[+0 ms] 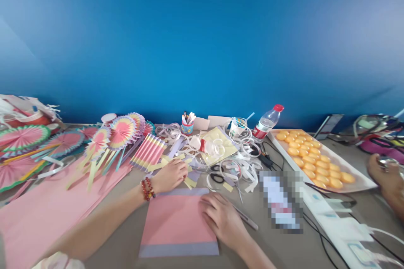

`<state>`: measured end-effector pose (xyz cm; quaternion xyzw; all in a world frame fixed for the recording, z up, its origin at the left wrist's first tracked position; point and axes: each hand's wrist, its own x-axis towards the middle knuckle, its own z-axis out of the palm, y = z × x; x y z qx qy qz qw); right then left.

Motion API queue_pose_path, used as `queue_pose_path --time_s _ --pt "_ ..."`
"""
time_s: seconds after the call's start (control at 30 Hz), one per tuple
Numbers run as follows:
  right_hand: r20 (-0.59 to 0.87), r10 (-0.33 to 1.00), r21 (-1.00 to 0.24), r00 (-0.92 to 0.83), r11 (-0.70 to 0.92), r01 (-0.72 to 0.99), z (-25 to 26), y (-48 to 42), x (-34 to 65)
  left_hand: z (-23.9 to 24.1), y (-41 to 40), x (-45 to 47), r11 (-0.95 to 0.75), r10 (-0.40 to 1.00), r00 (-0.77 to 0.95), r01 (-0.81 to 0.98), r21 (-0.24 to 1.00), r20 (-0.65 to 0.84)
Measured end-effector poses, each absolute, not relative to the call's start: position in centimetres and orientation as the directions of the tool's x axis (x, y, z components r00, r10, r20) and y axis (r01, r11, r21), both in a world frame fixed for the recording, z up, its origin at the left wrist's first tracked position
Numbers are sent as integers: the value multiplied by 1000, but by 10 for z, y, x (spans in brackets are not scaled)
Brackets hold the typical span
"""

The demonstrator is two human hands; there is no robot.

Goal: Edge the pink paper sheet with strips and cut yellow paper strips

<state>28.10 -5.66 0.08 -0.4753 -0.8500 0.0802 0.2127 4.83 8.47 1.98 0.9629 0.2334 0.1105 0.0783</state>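
A pink sheet of paper point(178, 218) with lilac strips along its top and bottom edges lies flat on the grey table. My right hand point(225, 218) rests on its right edge, fingers loosely bent and slightly apart. Beyond the sheet's top left corner is my left hand point(170, 175), with a red bead bracelet at the wrist. Its fingers are curled together among short yellow paper strips point(190, 182); their tips are hidden, so I cannot tell whether they hold one. A folded pink, yellow and lilac paper point(150, 151) sits just behind. By my right hand lies a slim grey cutter-like tool point(248, 220).
Paper fans point(121, 132) and large pink sheets point(57, 201) cover the left. Tangled white tape strips point(221, 147), scissors point(216, 177) and a pen cup point(187, 127) lie ahead. Rightward are a bottle point(268, 122), an egg-yolk-like tray point(356, 183), a power strip point(328, 218) and another person's hand point(386, 178).
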Motion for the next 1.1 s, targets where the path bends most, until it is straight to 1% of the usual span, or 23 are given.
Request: queue_pose_path --time_s 0.13,0.23,0.33,0.4,0.47,0.53,0.6,0.7,0.8,0.87,1.0,1.1 --pt "288 849 -348 -443 524 777 5 -57 282 31 86 49 -884 446 869 388 262 216" --pt "285 855 -370 -433 515 773 8 -59 283 46 81 46 -868 469 841 382 317 270" --pt "298 860 -392 -414 505 769 9 -62 286 58 66 44 -813 523 798 363 455 298" --pt "308 871 -409 -383 485 773 10 -64 288 59 53 44 -728 597 767 394 561 235" --pt "321 881 -444 -348 465 766 12 -65 287 56 41 47 -613 663 739 441 656 122" --pt "338 889 -498 -309 447 743 15 -65 283 51 34 51 -507 692 721 459 730 28" --pt "359 895 -557 -264 433 709 17 -63 276 46 30 55 -441 696 718 441 782 -12" --pt "374 906 -642 -197 406 651 19 -59 265 42 27 59 -395 686 727 407 823 -30" --pt "368 916 -706 -163 389 592 20 -56 261 44 25 57 -379 681 731 407 831 -47" --pt "379 916 -718 -133 382 581 20 -57 263 46 24 49 -367 688 722 435 822 -75" --pt "376 924 -729 -76 345 591 21 -58 273 42 24 22 -276 712 682 493 825 -169" --pt "359 930 -721 -82 332 608 27 -55 278 33 26 1 -235 771 617 505 830 -157"
